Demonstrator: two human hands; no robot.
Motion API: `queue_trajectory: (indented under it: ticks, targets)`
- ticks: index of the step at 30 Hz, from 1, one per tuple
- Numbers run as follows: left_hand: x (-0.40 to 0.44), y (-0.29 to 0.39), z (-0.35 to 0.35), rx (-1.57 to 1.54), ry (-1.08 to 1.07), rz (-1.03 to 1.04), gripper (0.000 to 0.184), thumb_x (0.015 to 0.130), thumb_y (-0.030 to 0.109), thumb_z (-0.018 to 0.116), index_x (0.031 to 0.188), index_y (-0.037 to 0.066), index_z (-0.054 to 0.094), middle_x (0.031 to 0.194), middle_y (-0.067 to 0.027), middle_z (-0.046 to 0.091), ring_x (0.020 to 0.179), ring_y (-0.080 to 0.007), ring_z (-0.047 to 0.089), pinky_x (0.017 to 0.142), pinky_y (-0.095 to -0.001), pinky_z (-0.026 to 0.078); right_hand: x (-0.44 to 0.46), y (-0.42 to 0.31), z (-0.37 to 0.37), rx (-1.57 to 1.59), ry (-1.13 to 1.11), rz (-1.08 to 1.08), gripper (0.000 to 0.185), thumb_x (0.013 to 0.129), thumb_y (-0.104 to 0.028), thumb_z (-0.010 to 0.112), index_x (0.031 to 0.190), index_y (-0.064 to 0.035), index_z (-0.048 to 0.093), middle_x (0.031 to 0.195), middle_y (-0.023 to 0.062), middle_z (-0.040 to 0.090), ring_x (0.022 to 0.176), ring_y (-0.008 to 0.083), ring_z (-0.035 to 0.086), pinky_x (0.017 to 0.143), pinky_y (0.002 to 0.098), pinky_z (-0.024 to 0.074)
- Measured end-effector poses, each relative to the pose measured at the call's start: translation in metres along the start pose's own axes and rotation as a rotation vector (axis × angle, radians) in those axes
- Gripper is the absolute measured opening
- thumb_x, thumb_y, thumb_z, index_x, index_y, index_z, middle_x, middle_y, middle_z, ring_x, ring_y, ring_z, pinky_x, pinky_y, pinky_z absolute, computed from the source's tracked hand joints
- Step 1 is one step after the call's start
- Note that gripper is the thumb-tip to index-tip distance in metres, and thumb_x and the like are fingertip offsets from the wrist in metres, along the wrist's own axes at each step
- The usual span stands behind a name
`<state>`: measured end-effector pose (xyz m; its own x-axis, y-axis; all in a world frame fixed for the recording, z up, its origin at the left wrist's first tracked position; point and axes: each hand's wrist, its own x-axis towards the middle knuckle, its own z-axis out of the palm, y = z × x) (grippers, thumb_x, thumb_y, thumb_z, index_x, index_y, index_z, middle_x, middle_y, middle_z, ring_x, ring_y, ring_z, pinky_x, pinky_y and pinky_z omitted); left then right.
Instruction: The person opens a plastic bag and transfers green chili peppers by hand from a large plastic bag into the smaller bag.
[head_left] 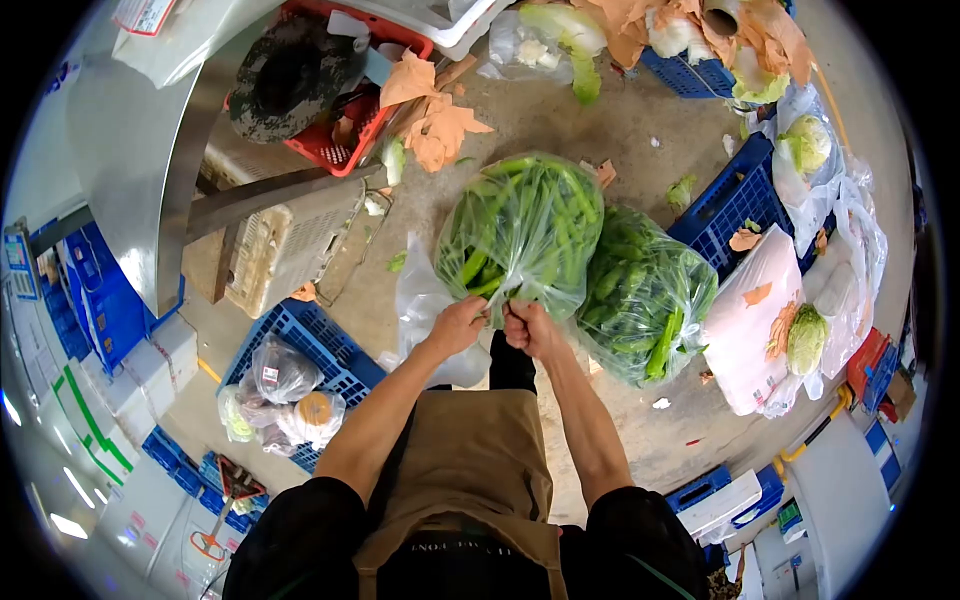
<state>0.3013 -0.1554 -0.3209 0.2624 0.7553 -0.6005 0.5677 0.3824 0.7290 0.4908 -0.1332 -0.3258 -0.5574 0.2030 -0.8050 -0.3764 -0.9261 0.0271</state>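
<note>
A clear plastic bag of long green vegetables [530, 220], which look like green peppers, stands in front of me. My left hand [461, 325] is closed on the gathered plastic near the bag's mouth. Close beside it, my right hand [531, 327] pinches the twisted neck of the same bag. The fingertips of both hands are partly hidden by the plastic and by the fists. Against the bag's right side leans a second bag of green vegetables [640, 285]. A thin whitish plastic bag [420, 290] lies on the floor to the left of my left hand.
A metal table [150, 140] rises at the left, near a red basket [340, 155] with a camouflage hat [285, 80]. Blue crates stand at the lower left [345, 350] and right [735, 195]. A pink bag [750, 320] lies at right. Leaves and paper scraps litter the floor.
</note>
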Motion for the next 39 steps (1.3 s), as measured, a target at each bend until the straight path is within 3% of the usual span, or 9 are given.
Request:
queue_trajectory:
  ticks: [7,11,17,20,23,27,29,33,39]
  targets:
    - [-0.007,-0.020,-0.018,-0.012,0.152,0.015,0.016,0.077,0.008,0.059,0.091,0.003,0.053,0.094,-0.0145,0.055,0.090,-0.0362,0.054,0.074,-0.0409,0.044,0.041,-0.026,0.007,-0.737,0.255,-0.058,0.027,0.092,-0.022,0.047,0.074,-0.0030,0.054,0.054,-0.0013,0.044,0.041,0.0068,0.030,0.037,0.0261,0.0201]
    - [-0.003,-0.033,-0.017,-0.021,0.152,0.007,0.021,0.077,0.010,0.060,0.096,0.003,0.056,0.102,-0.0140,0.057,0.093,-0.0357,0.055,0.076,-0.0387,0.045,0.043,-0.038,-0.003,-0.762,0.290,-0.081,0.025,0.092,-0.021,0.046,0.078,-0.0018,0.055,0.054,-0.0011,0.043,0.041,0.0066,0.030,0.038,0.0263,0.0188]
    - [-0.004,-0.012,-0.010,-0.158,0.181,-0.137,0.033,0.080,0.023,0.064,0.106,0.005,0.056,0.096,-0.0155,0.062,0.090,-0.0338,0.059,0.076,-0.0383,0.046,0.051,-0.035,-0.033,-1.289,0.420,-0.318,0.030,0.086,-0.022,0.052,0.077,0.0062,0.059,0.061,0.0182,0.057,0.053,0.0306,0.054,0.053,0.0404,0.0412]
    - [0.021,0.008,-0.009,-0.149,0.065,-0.241,0.043,0.078,0.030,0.067,0.113,0.007,0.056,0.091,-0.0165,0.064,0.085,-0.0331,0.061,0.074,-0.0377,0.046,0.002,-0.050,-0.012,-1.400,0.572,-0.294,0.030,0.085,-0.022,0.052,0.078,0.0070,0.061,0.067,0.0248,0.058,0.066,0.0394,0.058,0.064,0.0443,0.0434]
    - [0.057,-0.025,0.025,-0.123,0.215,0.001,0.047,0.076,0.033,0.069,0.113,0.006,0.059,0.087,-0.0139,0.065,0.079,-0.0274,0.062,0.070,-0.0349,0.045,-0.012,-0.054,0.000,-1.351,0.645,-0.377,0.029,0.085,-0.021,0.051,0.079,0.0056,0.062,0.065,0.0232,0.058,0.063,0.0369,0.057,0.062,0.0432,0.0430]
    - [0.058,0.003,-0.003,-0.594,-0.117,-0.406,0.032,0.079,0.026,0.066,0.095,-0.001,0.065,0.082,-0.0016,0.062,0.068,-0.0077,0.052,0.061,-0.0236,0.041,-0.017,-0.055,0.016,-1.226,0.570,-0.408,0.029,0.084,-0.022,0.052,0.079,0.0051,0.062,0.065,0.0227,0.058,0.062,0.0335,0.058,0.062,0.0419,0.0428]
    - [0.045,0.009,-0.016,-0.542,-0.155,-0.458,0.030,0.079,0.025,0.064,0.094,-0.001,0.065,0.079,-0.0006,0.060,0.066,-0.0074,0.050,0.058,-0.0241,0.040,-0.009,-0.045,0.008,-1.164,0.537,-0.368,0.030,0.084,-0.022,0.052,0.078,0.0050,0.062,0.064,0.0220,0.058,0.061,0.0315,0.058,0.061,0.0409,0.0427]
    - [0.032,0.001,-0.008,-0.529,-0.072,-0.392,0.026,0.080,0.023,0.062,0.090,0.000,0.064,0.072,0.0011,0.056,0.062,-0.0065,0.048,0.053,-0.0247,0.037,0.020,-0.025,-0.008,-1.101,0.511,-0.231,0.029,0.087,-0.022,0.049,0.067,-0.0020,0.056,0.051,0.0021,0.045,0.041,0.0118,0.036,0.039,0.0304,0.0255]
    - [0.025,0.004,-0.009,-0.466,-0.070,-0.336,0.025,0.082,0.024,0.062,0.090,0.000,0.061,0.073,0.0022,0.054,0.064,-0.0072,0.048,0.055,-0.0236,0.039,0.058,-0.050,0.022,-0.640,0.243,0.013,0.026,0.088,-0.020,0.047,0.066,-0.0056,0.051,0.050,-0.0022,0.038,0.038,0.0083,0.027,0.036,0.0277,0.0168]
